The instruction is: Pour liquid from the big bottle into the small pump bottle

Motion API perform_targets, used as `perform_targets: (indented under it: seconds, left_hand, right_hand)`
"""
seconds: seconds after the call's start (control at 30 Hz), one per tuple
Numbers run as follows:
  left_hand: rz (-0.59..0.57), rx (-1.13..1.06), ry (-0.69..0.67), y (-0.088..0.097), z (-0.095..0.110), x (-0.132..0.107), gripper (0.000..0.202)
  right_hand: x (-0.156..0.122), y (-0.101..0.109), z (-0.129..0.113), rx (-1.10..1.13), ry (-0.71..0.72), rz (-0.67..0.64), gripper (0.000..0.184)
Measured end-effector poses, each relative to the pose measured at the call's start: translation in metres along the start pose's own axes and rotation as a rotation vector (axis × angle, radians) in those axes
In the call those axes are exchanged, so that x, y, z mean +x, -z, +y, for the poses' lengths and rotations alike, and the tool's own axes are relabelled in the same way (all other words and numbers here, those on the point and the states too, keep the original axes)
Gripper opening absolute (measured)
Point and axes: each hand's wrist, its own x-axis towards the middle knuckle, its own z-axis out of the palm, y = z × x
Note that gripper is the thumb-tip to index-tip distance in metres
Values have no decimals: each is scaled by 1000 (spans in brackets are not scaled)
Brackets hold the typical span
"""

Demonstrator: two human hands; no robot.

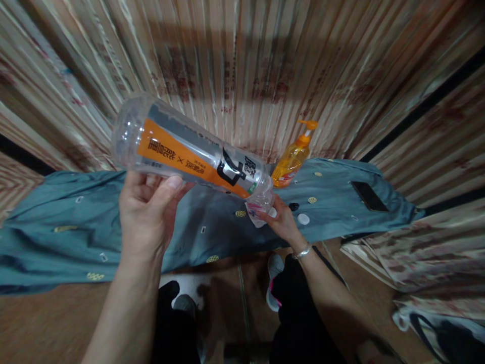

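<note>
A large clear plastic bottle (182,146) with an orange and grey label lies tilted in the air before me, its base up on the left and its neck down on the right. My left hand (151,207) grips the underside near the base, thumb along the side. At the neck end, my right hand (282,217) has its fingers closed around the bottle, partly hidden behind it. Below the neck shows a small pale and pink item (257,216), which I cannot make out. Beyond the right hand stands an orange pump bottle (291,163) of yellow-orange liquid.
A green patterned cloth (204,247) covers the narrow table. On it lie a black phone (369,196), a white disc (303,219) and a small dark object (294,207). Pleated curtains (235,65) hang behind and at the sides. A bag (443,328) rests at lower right.
</note>
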Motion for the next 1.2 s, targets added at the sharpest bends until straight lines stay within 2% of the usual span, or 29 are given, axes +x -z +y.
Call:
perform_targets:
  seconds: [0.73,1.2]
  left_hand:
    - [50,14,10,-5,1,0,49]
    - [5,22,7,0,0,1,49]
  right_hand:
    - [-1,-1,-4,-4,6,17,64]
    - [-1,-1,-2,-12,10,10,65]
